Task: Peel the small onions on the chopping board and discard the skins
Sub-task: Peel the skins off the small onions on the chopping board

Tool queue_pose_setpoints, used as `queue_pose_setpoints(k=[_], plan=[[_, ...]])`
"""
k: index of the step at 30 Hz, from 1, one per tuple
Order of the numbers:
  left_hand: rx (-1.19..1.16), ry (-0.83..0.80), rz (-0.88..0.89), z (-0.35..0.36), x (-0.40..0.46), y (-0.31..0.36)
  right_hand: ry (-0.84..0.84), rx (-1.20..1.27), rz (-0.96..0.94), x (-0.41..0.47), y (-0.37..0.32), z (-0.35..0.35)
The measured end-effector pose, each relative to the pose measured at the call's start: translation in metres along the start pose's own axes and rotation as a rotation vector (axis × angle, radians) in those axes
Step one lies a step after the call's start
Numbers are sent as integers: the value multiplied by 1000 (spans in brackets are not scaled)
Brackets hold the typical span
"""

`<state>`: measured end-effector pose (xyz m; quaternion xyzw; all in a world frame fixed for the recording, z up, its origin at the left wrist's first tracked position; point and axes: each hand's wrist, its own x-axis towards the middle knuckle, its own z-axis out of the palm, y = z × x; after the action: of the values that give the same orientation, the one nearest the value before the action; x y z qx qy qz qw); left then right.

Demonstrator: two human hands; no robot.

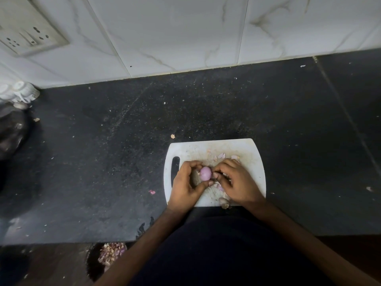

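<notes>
A white chopping board (253, 162) lies on the dark counter near its front edge. Above the board my left hand (185, 186) holds a small purple onion (205, 173) between thumb and fingers; its shown side is smooth and bare. My right hand (235, 182) is at the onion's right side, fingertips pinched against it. Loose pink skin scraps (221, 155) lie on the board behind my hands. Another small onion (224, 202) with dry skin sits at the board's front edge, partly hidden by my right wrist.
The black stone counter (123, 151) carries scattered skin flecks (152, 191). A bin of onion skins (112, 252) stands on the floor below the counter's front edge, left of my body. A dark bag (11, 133) is at the far left. A tiled wall with a socket (28, 38) rises behind.
</notes>
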<state>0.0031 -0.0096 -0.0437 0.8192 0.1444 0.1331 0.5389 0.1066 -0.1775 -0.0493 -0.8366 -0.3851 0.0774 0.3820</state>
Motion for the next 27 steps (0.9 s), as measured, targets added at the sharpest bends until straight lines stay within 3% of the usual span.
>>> queue_pose_setpoints(k=[7, 11, 16, 27], plan=[[7, -4, -25, 0, -1, 0, -23, -45, 17, -1, 2, 3], [37, -29, -35, -1, 0, 2, 42, 98, 75, -2, -5, -5], [91, -91, -17, 0, -2, 6, 7, 109, -25, -6, -11, -3], [6, -167, -1, -4, -1, 14, -77, 197, 35, 0, -6, -6]])
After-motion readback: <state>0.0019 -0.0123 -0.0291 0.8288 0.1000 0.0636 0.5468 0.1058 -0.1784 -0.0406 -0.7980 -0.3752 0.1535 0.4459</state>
